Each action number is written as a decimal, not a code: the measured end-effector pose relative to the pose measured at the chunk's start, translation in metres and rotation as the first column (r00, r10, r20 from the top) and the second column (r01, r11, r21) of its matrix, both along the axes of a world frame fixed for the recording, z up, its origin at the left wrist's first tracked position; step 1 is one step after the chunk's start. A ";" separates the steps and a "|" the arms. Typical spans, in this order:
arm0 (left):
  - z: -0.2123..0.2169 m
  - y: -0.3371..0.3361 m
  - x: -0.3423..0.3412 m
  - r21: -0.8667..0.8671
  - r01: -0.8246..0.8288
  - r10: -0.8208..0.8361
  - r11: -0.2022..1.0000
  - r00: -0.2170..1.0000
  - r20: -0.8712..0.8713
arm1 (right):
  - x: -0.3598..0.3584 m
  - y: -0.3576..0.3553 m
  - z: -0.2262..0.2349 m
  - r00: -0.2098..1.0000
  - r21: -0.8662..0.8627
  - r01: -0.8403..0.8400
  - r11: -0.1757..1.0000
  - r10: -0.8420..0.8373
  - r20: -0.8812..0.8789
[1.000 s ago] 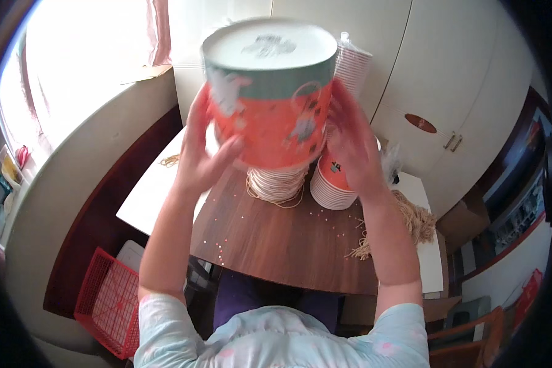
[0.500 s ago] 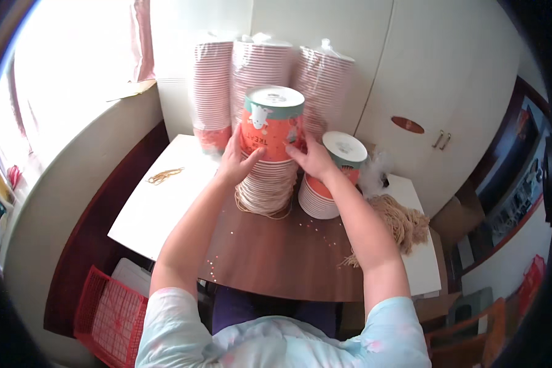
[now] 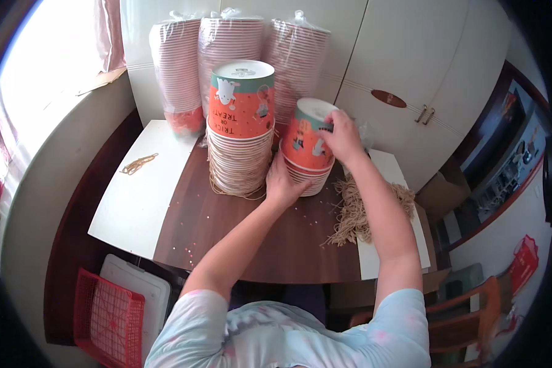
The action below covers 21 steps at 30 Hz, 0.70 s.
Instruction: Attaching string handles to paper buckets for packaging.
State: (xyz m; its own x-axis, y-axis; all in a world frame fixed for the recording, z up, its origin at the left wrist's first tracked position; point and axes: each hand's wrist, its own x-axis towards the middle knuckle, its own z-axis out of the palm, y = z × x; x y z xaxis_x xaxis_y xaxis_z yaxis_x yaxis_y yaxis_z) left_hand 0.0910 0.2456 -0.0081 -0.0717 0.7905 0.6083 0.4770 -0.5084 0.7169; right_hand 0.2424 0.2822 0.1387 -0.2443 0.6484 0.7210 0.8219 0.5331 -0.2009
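Observation:
An orange paper bucket (image 3: 305, 144) with a green band and white base sits upside down, leaning slightly, atop the shorter bucket stack (image 3: 313, 187). My right hand (image 3: 342, 136) grips it at its upper right edge, the thumb across its side. My left hand (image 3: 283, 184) is closed around the stack's left side near the rims, fingers partly hidden behind it and thumb across the front. Left of this stands a taller stack of upturned paper buckets (image 3: 241, 110), its rims hung with many loops of tan string (image 3: 240, 168). No hand touches that stack.
Three tall plastic-wrapped bucket stacks (image 3: 232, 46) stand against the white cabinet (image 3: 398, 49). A heap of tan string (image 3: 352, 214) lies on the table's right, a small string bundle (image 3: 139, 164) on its left. A red basket (image 3: 109, 316) sits below left.
Both hands have left the tall stack and moved to the shorter one at right. Its top bucket is now gripped and tilted. The whole view has shifted slightly.

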 end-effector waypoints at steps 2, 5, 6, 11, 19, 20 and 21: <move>-0.004 0.019 0.017 -0.079 -0.138 0.137 0.987 0.990 -0.016 | -0.002 -0.002 0.027 0.999 -0.106 0.015 0.994 -0.019 -0.030; -0.008 0.022 0.018 -0.137 -0.071 0.059 0.988 0.994 -0.088 | 0.005 -0.013 0.071 0.997 0.135 0.004 0.991 0.006 -0.076; -0.015 0.024 0.017 -0.117 -0.080 0.071 0.990 0.994 -0.077 | 0.009 -0.025 0.093 0.985 0.243 0.015 0.970 0.027 -0.169; 0.006 -0.003 -0.017 -0.015 0.137 -0.120 0.990 0.911 0.395 | 0.060 -0.087 0.101 0.594 0.208 -0.148 0.967 0.255 -0.763; 0.080 -0.143 -0.082 0.372 0.384 -0.129 0.845 0.822 -0.554 | 0.015 -0.168 -0.145 -0.204 -0.022 -0.916 0.400 -0.512 -0.834; 0.074 -0.146 -0.090 0.293 0.415 -0.202 0.861 0.809 -0.553 | 0.018 -0.166 -0.147 0.107 -0.321 -0.848 0.423 -0.457 -0.883; 0.074 -0.152 -0.095 0.307 0.398 -0.182 0.864 0.817 -0.548 | 0.024 -0.159 -0.147 0.415 -0.573 -0.678 0.460 -0.404 -0.815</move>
State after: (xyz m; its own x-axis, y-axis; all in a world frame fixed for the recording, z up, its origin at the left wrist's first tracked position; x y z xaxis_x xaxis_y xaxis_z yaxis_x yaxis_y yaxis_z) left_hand -0.0042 0.0931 0.0658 0.5103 0.4109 0.7555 0.4863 -0.8624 0.1406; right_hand 0.2662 0.1231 -0.0083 -0.1035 0.9672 -0.2319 -0.1424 -0.2451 -0.9590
